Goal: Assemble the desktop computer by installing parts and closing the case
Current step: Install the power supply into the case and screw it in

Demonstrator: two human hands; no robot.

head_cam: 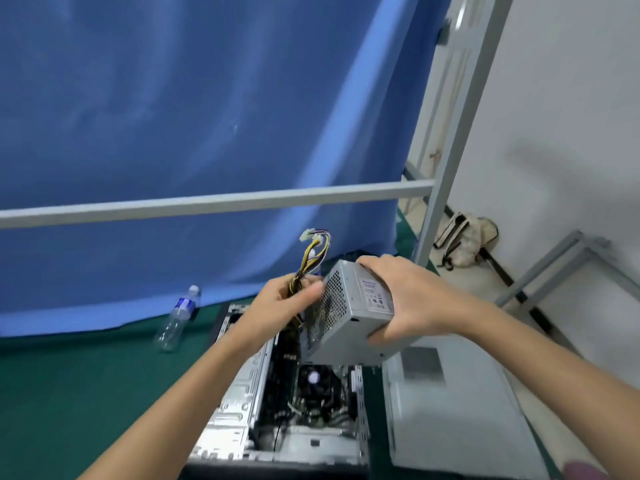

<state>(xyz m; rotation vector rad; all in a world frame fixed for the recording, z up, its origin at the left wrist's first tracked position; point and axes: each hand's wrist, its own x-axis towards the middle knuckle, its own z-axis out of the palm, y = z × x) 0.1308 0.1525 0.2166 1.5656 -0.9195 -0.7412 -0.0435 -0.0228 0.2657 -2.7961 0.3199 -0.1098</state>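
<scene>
Both hands: I see them raised above the open computer case (277,410), which lies on the green table (69,393).
Right hand (412,303): clasps the grey power supply (349,313) from the side; my fingertips are hidden behind the box.
Left hand (280,303): curled round the cable bundle (310,261) beside the box's mesh face; I cannot see the fingers underneath.
Case interior: a fan (313,377) shows; the rest is dark and blurred.
Side panel (450,410): lies right of the case, its near end cut off.
Bottle (176,318): lies against the blue curtain (173,116).
</scene>
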